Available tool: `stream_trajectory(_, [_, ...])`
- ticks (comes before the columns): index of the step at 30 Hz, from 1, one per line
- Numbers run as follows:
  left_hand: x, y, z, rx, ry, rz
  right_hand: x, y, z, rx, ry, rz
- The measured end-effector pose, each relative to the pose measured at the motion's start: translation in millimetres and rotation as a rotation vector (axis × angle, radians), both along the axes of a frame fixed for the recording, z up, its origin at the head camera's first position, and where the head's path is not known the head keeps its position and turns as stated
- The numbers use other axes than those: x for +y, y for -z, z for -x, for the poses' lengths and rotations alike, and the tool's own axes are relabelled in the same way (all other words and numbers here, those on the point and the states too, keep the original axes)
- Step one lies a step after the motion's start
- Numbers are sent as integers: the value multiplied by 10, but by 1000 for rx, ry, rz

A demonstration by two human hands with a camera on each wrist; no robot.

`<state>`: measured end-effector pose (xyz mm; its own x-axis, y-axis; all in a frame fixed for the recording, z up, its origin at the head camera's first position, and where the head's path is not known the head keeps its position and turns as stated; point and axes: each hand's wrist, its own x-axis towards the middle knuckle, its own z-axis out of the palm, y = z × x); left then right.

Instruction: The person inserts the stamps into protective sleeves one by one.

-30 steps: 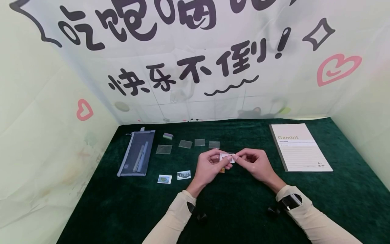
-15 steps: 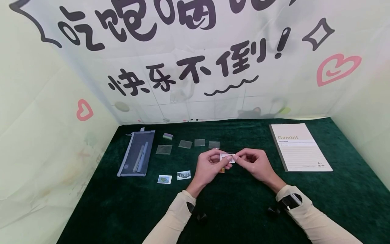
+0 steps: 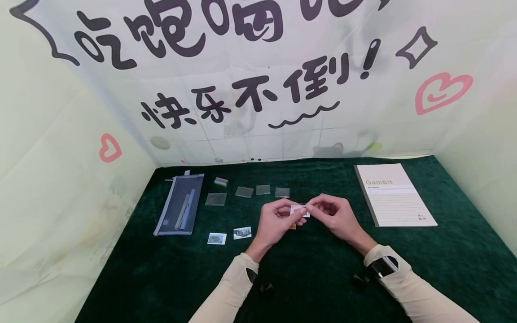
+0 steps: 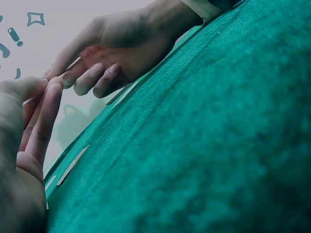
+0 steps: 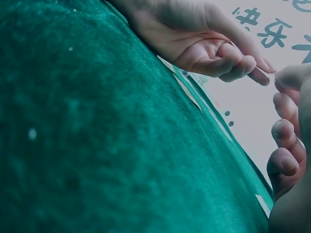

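Observation:
In the head view, a small white-bordered stamp-like picture point(image 3: 294, 208) is held up in front of me. My left hand point(image 3: 271, 226) pinches it, the thumb lying across its face. Thumb and fingertips of my right hand point(image 3: 338, 216) pinch at its right edge; whether a clear sleeve is there too I cannot tell. Both wrist views show the left hand point(image 5: 209, 43) and right hand point(image 4: 116, 53) meeting at their fingertips, with the picture hardly visible edge-on. Part of an orange picture point(image 3: 293, 226) shows on the cloth below the left hand.
Two small pictures, one green-blue point(image 3: 216, 238) and one greyish point(image 3: 242, 233), lie left of the hands. Several clear sleeves point(image 3: 244, 192) lie in a row behind. A mesh zip pouch point(image 3: 179, 204) and small eraser-like block point(image 3: 221, 181) are at left, a notebook point(image 3: 396, 195) at right.
The head view has shifted slightly. My right fingertips have moved a little along the top right edge of the held picture; the left hand keeps its pinch.

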<state>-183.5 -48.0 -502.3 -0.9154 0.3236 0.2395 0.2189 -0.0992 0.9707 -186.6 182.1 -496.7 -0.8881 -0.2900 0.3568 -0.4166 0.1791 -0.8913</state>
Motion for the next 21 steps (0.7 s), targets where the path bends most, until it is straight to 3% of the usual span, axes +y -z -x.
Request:
stream_trajectory(5, [-5, 6, 18, 2, -51, -9, -1, -30, 24, -21, 74, -18])
stream_trajectory(12, [17, -41, 60, 51, -215, -50, 143, -113, 108, -104, 196, -73])
stream_trajectory(15, [0, -78, 88, 48, -271, -28, 206, -141, 148, -167, 186, -142])
stream_trajectory(21, [-124, -168, 166, 25, -329, 132, 268, -137, 204, -238, 68, -306])
